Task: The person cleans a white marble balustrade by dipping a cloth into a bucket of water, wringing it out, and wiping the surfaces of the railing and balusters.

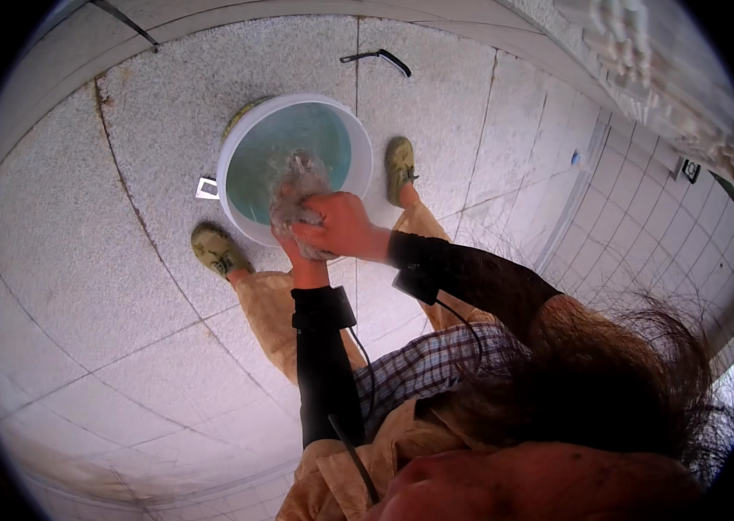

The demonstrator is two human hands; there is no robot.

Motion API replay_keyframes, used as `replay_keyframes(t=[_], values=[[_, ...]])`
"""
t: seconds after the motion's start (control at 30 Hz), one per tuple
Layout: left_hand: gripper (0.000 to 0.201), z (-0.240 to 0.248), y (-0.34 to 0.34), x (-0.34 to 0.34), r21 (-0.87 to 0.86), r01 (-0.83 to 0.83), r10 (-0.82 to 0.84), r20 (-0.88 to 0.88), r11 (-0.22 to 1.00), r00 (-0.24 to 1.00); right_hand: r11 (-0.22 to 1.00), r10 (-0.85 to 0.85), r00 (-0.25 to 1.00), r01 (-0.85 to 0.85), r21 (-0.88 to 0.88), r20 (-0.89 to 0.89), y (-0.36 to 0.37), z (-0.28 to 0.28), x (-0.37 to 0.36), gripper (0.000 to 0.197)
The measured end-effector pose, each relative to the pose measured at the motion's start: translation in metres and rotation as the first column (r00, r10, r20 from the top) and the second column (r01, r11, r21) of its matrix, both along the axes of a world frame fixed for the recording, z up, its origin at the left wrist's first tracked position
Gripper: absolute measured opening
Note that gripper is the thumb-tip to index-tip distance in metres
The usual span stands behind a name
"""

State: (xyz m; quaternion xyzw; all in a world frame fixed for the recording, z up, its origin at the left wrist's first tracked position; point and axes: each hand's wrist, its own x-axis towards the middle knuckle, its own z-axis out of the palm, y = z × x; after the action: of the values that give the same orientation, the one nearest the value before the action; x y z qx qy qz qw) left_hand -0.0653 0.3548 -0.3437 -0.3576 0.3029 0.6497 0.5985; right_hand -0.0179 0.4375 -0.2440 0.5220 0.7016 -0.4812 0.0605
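A bunched grey cloth (296, 193) is squeezed between both my hands over the near part of a white bucket (360, 156). My right hand (343, 224) wraps round it from the right. Lower and to the left, my left hand (304, 265) grips the same cloth, its fingers partly hidden behind it. Bluish-green water (284, 143) lies in the bucket, and its surface is stirred below the cloth's far end. Black sleeves cover both my forearms.
The bucket stands on speckled stone floor slabs between my two shoes (219, 249). Beyond it lies a black-handled brush (380, 59). A small white rectangular piece (207, 188) shows at the bucket's left side. A tiled wall (645, 200) rises at the right.
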Motion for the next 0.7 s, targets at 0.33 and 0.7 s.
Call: replay_keyframes(t=[0.33, 0.7], values=[[0.039, 0.046, 0.033, 0.007, -0.327, 0.271, -0.417, -0.566, 0.905, 0.711, 0.943, -0.002, 0.978, -0.067, 0.326, 0.207, 0.071, -0.113, 0.045, 0.033], [0.069, 0.066, 0.039, -0.021, -0.439, 0.420, -0.571, -0.301, 0.794, 0.764, 0.975, 0.221, 0.954, -0.223, -0.011, 0.204, 0.038, -0.153, 0.034, 0.044]])
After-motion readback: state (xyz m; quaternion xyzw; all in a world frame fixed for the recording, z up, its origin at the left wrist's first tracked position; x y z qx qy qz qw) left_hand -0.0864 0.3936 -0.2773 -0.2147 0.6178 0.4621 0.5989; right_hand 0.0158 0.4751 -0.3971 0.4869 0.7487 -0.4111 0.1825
